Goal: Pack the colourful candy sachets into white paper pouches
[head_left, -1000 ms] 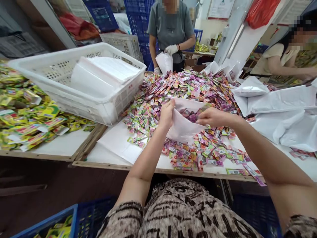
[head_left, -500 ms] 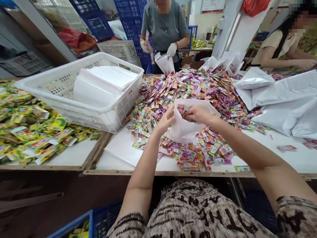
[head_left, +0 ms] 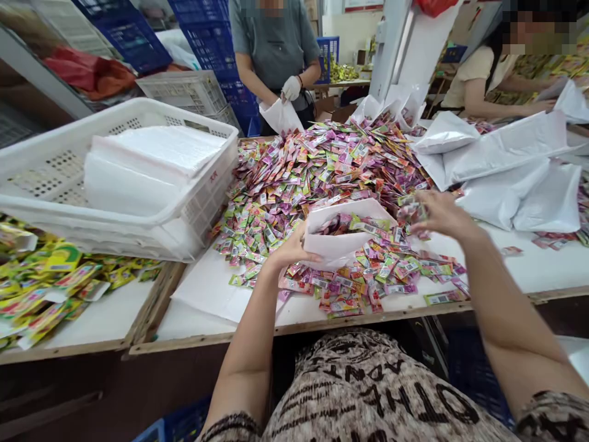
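Observation:
My left hand [head_left: 294,248] grips the left side of a white bag [head_left: 338,245], thumb across its front and fingers behind. The bag's mouth gapes upward, and pink and green candy-like packets [head_left: 368,226] show inside, some sticking out over the right edge. To the right of the bag, my right hand [head_left: 444,215] is over the heap with its fingers curled round a few small packets [head_left: 411,210], somewhat blurred. Beneath and behind both hands spreads a big heap of pink, purple and green packets [head_left: 294,166].
A white plastic basket [head_left: 202,202] holding a stack of white bags [head_left: 138,175] stands at left. Yellow packets [head_left: 59,276] lie beyond the wooden table seam. Filled white bags [head_left: 506,147] are piled at right. Across the table, a co-worker's gloved hand [head_left: 291,89] holds another bag.
My right hand has come out of the bag and moved right to the heap, where it holds packets. The left hand still grips the bag, whose mouth now shows more packets. The view has shifted.

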Available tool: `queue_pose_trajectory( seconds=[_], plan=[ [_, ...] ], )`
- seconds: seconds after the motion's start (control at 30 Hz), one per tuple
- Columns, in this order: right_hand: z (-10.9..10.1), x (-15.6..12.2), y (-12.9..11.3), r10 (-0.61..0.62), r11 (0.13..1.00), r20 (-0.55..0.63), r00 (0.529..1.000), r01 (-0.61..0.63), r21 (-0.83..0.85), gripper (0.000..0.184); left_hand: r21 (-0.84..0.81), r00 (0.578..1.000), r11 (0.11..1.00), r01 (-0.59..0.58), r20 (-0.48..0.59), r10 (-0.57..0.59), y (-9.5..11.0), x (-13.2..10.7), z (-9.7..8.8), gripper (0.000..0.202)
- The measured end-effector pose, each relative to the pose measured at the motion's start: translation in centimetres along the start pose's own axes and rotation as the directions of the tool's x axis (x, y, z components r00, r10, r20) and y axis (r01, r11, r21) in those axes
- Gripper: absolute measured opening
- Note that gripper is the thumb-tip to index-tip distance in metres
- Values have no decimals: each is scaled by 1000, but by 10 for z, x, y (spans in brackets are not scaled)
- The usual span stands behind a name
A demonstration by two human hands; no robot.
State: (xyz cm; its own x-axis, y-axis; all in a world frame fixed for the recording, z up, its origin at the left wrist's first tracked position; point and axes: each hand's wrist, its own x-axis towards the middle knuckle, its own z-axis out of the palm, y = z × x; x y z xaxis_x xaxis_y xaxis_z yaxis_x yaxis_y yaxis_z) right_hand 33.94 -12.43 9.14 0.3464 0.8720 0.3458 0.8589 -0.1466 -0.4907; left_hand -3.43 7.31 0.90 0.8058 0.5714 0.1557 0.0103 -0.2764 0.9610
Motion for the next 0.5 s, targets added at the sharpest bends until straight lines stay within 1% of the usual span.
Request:
queue_pose_trajectory(
  seconds=[0.03, 0.07, 0.1, 0.13, 0.17, 0.2, 0.23, 0.27, 0.3, 0.33, 0.4, 0.47, 0.5],
  plan=[
    [27, -10, 1, 35, 998, 80, 996, -39, 51, 80, 17, 1000, 1000, 20, 18, -20, -1, -1, 1, 112],
    [53, -17, -5, 58, 984, 175, 983, -86, 156, 75, 29, 999, 999, 36, 27, -37, -2, 0, 4, 110],
    [77, -21, -17, 61, 947, 261, 963, -138, 290, 65, 28, 998, 998, 51, 23, -52, -2, 2, 8, 106],
    [95, -21, -34, 43, 888, 292, 955, -170, 427, 56, 13, 998, 998, 66, 0, -66, -1, 4, 14, 100],
    [107, -18, -53, 18, 819, 270, 963, -169, 549, 51, -13, 996, 997, 78, -45, -79, 2, 7, 20, 93],
    [112, -12, -71, 1, 755, 210, 978, -139, 640, 48, -43, 991, 996, 81, -106, -85, 5, 10, 26, 85],
    [111, -4, -87, -12, 709, 124, 992, -79, 701, 46, -69, 981, 995, 69, -175, -81, 9, 13, 31, 78],
    [105, 4, -98, -26, 677, 34, 999, -7, 736, 45, -85, 968, 995, 46, -240, -66, 13, 14, 36, 73],
    [96, 11, -104, -38, 654, -46, 998, 60, 754, 43, -90, 953, 996, 15, -299, -41, 16, 15, 41, 69],
    [87, 16, -105, -41, 637, -111, 993, 111, 763, 42, -91, 936, 996, -14, -352, -19, 18, 15, 46, 66],
    [72, 16, -91, -19, 623, -186, 982, 157, 766, 41, -96, 899, 995, -24, -438, -21, 16, 12, 54, 58],
    [66, 4, -66, 32, 648, -182, 983, 118, 753, 43, -109, 864, 993, 35, -496, -85, 7, 7, 64, 57],
    [65, -5, -54, 66, 664, -167, 984, 81, 743, 43, -117, 854, 990, 75, -505, -125, 2, 5, 68, 57]
  ],
)
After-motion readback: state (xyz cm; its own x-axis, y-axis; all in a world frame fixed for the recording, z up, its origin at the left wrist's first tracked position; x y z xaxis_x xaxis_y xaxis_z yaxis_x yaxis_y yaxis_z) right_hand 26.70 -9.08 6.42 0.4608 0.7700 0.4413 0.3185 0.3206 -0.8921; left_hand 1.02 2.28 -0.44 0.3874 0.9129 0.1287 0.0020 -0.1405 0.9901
